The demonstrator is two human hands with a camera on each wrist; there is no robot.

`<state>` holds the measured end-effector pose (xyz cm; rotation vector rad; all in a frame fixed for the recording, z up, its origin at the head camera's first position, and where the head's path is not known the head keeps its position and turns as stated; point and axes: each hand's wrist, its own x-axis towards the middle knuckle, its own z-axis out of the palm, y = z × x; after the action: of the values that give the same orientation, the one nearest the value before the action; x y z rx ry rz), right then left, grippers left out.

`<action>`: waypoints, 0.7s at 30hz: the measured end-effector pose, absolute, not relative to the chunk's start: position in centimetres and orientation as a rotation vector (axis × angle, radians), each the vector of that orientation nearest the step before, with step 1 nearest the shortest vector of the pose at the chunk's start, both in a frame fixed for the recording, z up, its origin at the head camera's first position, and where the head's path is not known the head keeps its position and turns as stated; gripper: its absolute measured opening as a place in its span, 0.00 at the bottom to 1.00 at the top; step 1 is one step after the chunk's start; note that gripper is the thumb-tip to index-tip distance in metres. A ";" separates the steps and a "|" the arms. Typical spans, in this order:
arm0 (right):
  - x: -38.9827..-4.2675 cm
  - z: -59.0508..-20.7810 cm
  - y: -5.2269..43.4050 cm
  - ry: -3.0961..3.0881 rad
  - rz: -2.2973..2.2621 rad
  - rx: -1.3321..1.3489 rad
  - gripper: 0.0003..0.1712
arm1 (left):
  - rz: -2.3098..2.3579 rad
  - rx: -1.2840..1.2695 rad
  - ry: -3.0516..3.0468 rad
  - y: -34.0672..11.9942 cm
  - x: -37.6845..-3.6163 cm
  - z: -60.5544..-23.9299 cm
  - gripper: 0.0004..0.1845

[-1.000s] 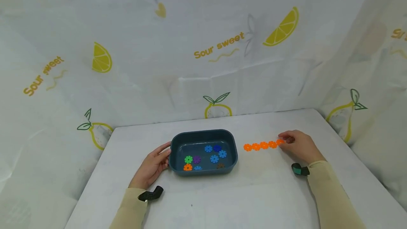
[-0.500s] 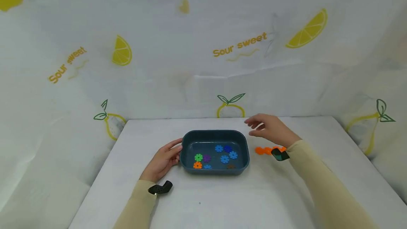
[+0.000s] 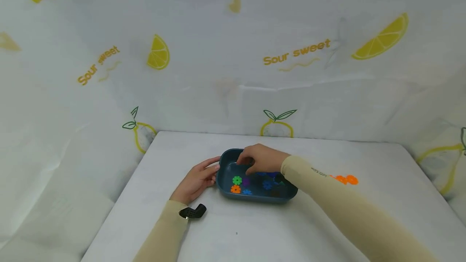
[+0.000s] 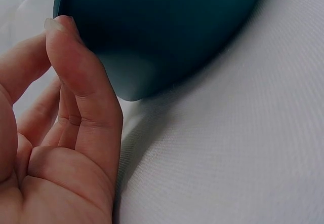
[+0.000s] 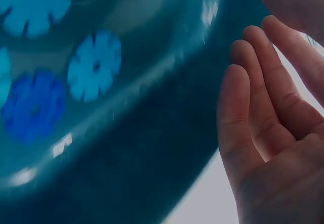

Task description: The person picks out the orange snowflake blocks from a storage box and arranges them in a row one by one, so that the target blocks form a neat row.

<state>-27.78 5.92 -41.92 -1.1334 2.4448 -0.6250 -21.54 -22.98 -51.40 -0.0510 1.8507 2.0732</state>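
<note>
- Right hand [image 3: 260,158] over the tray [image 3: 287,194], fingers loosely open, holding nothing; coloured discs [image 3: 237,180] directly beneath.
- Left hand [image 3: 198,179] open, fingertips resting against the tray's near end.

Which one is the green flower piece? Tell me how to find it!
Look at the dark blue tray in the middle of the white table. Inside it, near the end beside the left hand, lies the green flower piece, with a purple one next to it and an orange one just in front. It is the only green piece in the tray.
</note>
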 end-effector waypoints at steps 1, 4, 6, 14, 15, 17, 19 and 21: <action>-27.7 -42.2 5.5 2.432 -0.604 -1.151 0.21 | 2.074 -0.046 1.850 -22.9 -21.6 -51.3 0.28; -27.3 -42.9 4.5 2.396 -0.564 -1.181 0.21 | 2.080 -0.026 1.843 -22.7 -21.7 -51.3 0.27; -27.0 -43.2 4.0 2.381 -0.547 -1.188 0.20 | 2.085 -0.016 1.833 -22.5 -21.8 -51.3 0.26; -26.2 -44.0 2.5 2.352 -0.478 -1.280 0.17 | 2.118 -0.038 1.790 -22.6 -21.8 -51.4 0.25; -26.1 -44.1 2.3 2.352 -0.459 -1.294 0.16 | 2.118 -0.037 1.791 -22.7 -21.8 -51.4 0.26; -25.9 -44.3 1.9 2.354 -0.422 -1.317 0.16 | 2.120 -0.037 1.787 -22.7 -21.7 -51.3 0.25; -25.7 -44.4 1.5 2.356 -0.397 -1.329 0.15 | 2.122 -0.037 1.779 -22.8 -21.7 -51.3 0.26; -25.5 -44.3 1.2 2.363 -0.373 -1.340 0.14 | 2.122 -0.035 1.775 -22.8 -21.7 -51.2 0.26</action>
<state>-25.55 1.22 -44.32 -1.3401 2.3625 -0.3730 -21.68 -22.82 -51.22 -0.0347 1.7753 2.1222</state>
